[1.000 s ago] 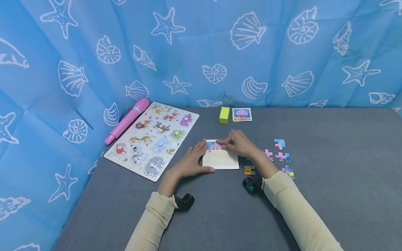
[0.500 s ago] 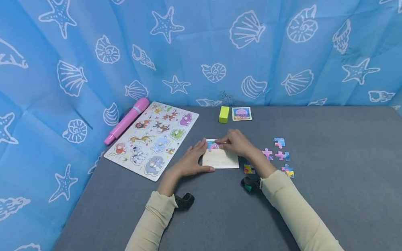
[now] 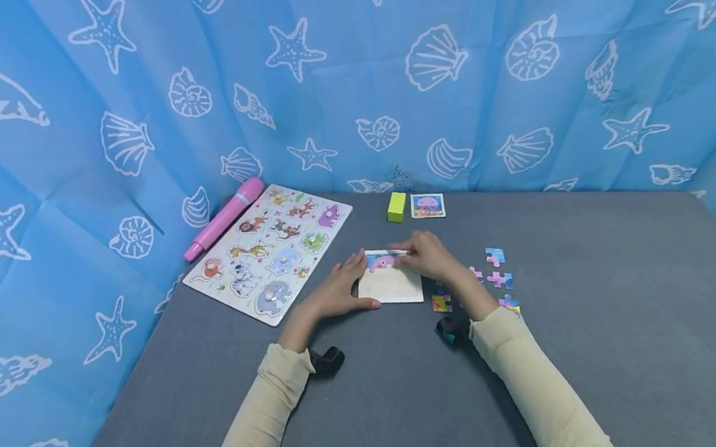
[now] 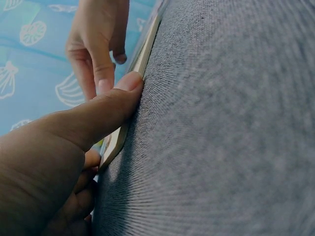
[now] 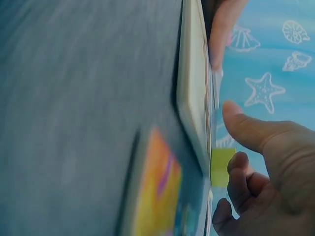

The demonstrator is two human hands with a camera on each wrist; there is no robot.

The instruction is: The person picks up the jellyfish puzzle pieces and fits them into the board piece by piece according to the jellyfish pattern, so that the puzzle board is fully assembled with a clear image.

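Observation:
A small pale wooden puzzle board [image 3: 390,291] lies on the grey table, with joined blue and pink jigsaw pieces [image 3: 382,261] along its far edge. My left hand [image 3: 337,289] holds the board at its left side; in the left wrist view, the thumb [image 4: 110,105] presses the near edge [image 4: 115,142] and the fingers are partly hidden at the corner. Over the board's far right part is my right hand [image 3: 431,256], fingertips close to the pieces. The right wrist view shows its thumb [image 5: 241,123] and fingers apart, nothing visible between them.
Several loose jigsaw pieces [image 3: 500,279] lie right of the board, some behind the right forearm. Beyond stand a yellow-green block [image 3: 397,207] and a small picture card [image 3: 427,206]. At left are an animal puzzle board [image 3: 268,254] and a pink marker-shaped object [image 3: 224,219].
The pink piece now sits flush beside the blue one at the board's far edge. My right fingers have shifted slightly right and spread off it. The left hand keeps its place.

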